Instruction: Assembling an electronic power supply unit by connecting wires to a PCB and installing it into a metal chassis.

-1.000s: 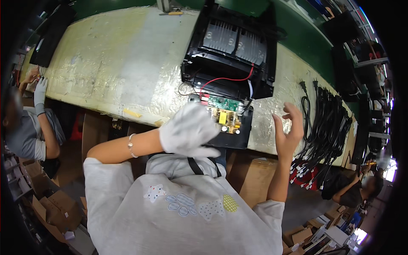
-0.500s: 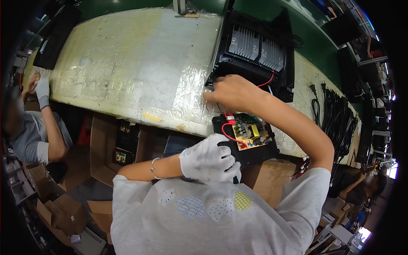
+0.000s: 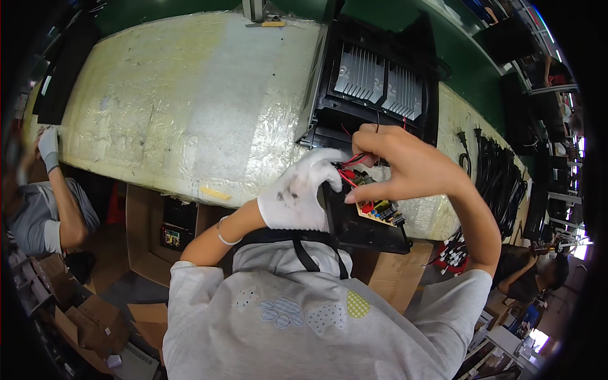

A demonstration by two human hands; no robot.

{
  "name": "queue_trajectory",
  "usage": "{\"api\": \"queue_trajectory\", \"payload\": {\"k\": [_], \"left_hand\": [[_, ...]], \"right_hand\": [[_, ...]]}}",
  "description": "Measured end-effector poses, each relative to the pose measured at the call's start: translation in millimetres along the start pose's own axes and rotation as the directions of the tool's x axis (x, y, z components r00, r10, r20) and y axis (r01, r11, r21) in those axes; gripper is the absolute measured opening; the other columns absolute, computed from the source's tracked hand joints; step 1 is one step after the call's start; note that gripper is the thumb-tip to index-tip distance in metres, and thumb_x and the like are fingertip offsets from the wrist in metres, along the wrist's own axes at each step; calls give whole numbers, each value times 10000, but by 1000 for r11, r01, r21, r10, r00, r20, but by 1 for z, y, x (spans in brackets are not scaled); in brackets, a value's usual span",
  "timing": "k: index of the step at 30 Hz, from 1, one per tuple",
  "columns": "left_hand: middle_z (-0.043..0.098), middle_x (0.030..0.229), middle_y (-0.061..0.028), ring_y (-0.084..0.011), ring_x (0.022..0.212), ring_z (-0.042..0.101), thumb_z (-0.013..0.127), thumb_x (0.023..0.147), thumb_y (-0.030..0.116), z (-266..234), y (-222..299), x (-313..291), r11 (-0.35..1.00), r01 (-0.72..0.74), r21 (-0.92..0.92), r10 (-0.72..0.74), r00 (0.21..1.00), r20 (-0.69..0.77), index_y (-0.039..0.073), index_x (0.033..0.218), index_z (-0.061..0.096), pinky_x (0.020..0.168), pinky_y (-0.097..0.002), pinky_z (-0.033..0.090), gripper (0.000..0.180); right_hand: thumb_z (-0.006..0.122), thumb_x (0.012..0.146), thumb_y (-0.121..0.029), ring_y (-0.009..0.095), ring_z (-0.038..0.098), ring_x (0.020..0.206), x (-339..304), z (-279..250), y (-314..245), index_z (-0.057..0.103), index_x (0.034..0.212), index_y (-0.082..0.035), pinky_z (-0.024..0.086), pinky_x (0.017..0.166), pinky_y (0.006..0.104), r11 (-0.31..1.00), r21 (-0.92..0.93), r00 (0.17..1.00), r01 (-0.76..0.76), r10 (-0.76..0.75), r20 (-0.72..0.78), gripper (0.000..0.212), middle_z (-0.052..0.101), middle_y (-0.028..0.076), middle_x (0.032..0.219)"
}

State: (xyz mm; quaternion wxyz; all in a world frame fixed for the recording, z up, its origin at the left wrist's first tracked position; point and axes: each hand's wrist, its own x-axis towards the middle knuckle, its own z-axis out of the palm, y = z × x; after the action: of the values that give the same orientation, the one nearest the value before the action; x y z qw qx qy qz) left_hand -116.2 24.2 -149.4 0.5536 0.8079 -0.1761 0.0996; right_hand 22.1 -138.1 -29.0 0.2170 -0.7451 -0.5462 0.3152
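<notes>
Handling red wires (image 3: pixel 356 159) at the circuit board (image 3: pixel 382 211), which lies on a black panel (image 3: pixel 354 227). Left hand (image 3: pixel 297 190), gloved, sits just left of the board, fingers narrowed on the wires. Right hand (image 3: pixel 415 164), bare, arches over the board, thumb parted from index; wires reach its curled fingers, can't tell whether they grip. Black heatsink housing (image 3: pixel 382 82) is beyond the board. For a clean job: steady the wires near their ends, take any connector by its body, leave slack beyond the board, keep the right thumb off the components.
</notes>
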Motion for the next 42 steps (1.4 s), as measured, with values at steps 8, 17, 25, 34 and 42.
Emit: {"api": "queue_trajectory", "payload": {"k": [8,17,25,34,42], "left_hand": [[582,1194,-111,-280,1088,594,874,609,220,4,-10,9,993,-39,-115,32,997,-66,122,880,640,925,-375,496,371],[646,1040,-52,-247,1055,605,879,594,228,-1,-7,16,995,61,-82,-69,993,-95,120,892,644,902,-364,491,394],[649,1034,-36,-224,983,632,854,629,222,1,0,19,989,51,-136,-61,995,-74,110,865,645,836,-336,522,335],[639,999,-60,-232,936,638,826,691,213,-3,-2,16,992,14,-128,-20,999,-42,102,874,643,802,-333,527,282],[645,1031,-83,-257,993,633,816,709,198,-3,-2,16,996,44,-78,-47,998,-36,93,927,637,844,-358,520,301]], "right_hand": [[609,736,63,293,534,706,-14,19,-12,530,1109,-57,413,614,371,985,-59,937,-164,137,-322,400,541,136,770],[707,665,65,281,570,796,-30,18,-8,635,908,-14,456,697,375,965,-245,920,88,-174,-351,266,587,99,843],[688,676,24,274,559,804,-19,0,-14,660,830,-16,456,698,381,949,-305,994,78,-99,-55,162,583,79,819],[740,698,-5,311,582,993,-4,4,-19,602,1095,-27,487,814,379,991,-129,936,-31,-16,-350,421,564,138,1131],[684,640,-29,263,569,952,-3,-3,-17,657,844,-24,496,848,403,892,-415,927,178,-294,-234,206,590,105,1124]]}}
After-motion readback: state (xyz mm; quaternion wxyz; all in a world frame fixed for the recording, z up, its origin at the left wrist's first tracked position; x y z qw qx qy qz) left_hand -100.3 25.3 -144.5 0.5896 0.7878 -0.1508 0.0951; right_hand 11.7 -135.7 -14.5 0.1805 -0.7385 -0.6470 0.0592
